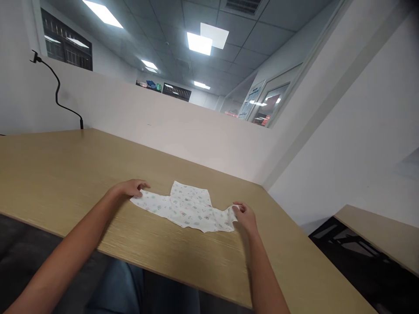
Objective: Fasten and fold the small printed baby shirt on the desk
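Two hands, one garment. Right hand [246, 214], right of lower centre: thumb and fingers pinched the right sleeve end; forearm ran up from the bottom edge, wrist bent inward. Left hand [133, 187], left of centre: at the left sleeve end, fingers curled over, thumb by the cloth; couldn't tell if it gripped. Forearm reached diagonally from the lower-left corner. Garment [190, 208]: 1, white, small print, lower centre of frame, spread flat between both hands, two sleeves out sideways, one panel pointing up-frame. Under it, 1 bench [157, 246], wood-look. Beyond: 1 black gooseneck holder [58, 89], upper left; 1 second table [379, 231], lower right.
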`<action>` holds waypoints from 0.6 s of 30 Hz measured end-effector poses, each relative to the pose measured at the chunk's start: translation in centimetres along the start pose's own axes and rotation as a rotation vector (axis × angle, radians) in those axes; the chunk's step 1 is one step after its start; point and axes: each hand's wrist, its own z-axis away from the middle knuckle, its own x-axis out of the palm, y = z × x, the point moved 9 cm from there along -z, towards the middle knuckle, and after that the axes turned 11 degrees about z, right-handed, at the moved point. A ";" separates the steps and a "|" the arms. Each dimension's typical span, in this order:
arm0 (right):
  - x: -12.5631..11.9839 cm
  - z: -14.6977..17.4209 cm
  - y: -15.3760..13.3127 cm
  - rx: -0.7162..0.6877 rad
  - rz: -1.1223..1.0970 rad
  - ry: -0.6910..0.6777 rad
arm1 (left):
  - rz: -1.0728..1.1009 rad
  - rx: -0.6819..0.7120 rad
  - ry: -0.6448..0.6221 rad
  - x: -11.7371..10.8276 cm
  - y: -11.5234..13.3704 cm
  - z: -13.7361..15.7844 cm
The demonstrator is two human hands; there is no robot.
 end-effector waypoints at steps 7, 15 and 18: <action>-0.2 -0.5 1.9 0.053 0.022 0.031 | 0.426 0.197 -0.145 6.2 12.4 -0.5; 1.1 -0.4 5.3 0.246 -0.208 -0.076 | 0.565 0.321 -0.057 12.7 16.7 -4.3; 2.0 -0.5 5.0 0.257 -0.319 -0.143 | 0.265 0.321 0.196 11.2 12.5 -4.8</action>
